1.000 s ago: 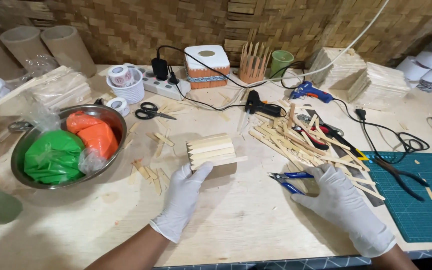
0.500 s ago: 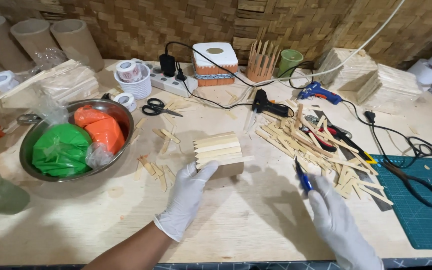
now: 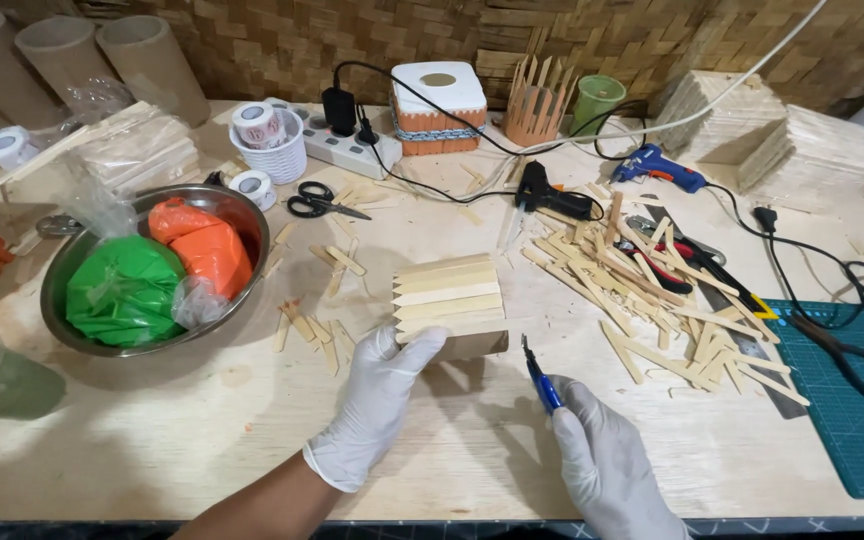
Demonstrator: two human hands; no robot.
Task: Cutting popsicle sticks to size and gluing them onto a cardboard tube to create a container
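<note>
Stick box [image 3: 449, 300], several pointed sticks already on; left hand [image 3: 377, 400] grips its near edge, right hand [image 3: 607, 460] beside it pinches blue pliers [image 3: 540, 378], loose sticks [image 3: 652, 290] beyond remain.

left hand [image 3: 377, 400]: gloved, grip on stick panel [image 3: 449, 297] | right hand [image 3: 607, 460]: holds blue-handled cutter [image 3: 540, 377] | loose sticks [image 3: 652, 300]: right of centre on desk [image 3: 202, 430]

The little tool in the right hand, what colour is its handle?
Blue; the tool in the right hand shows best in the head view.
</note>
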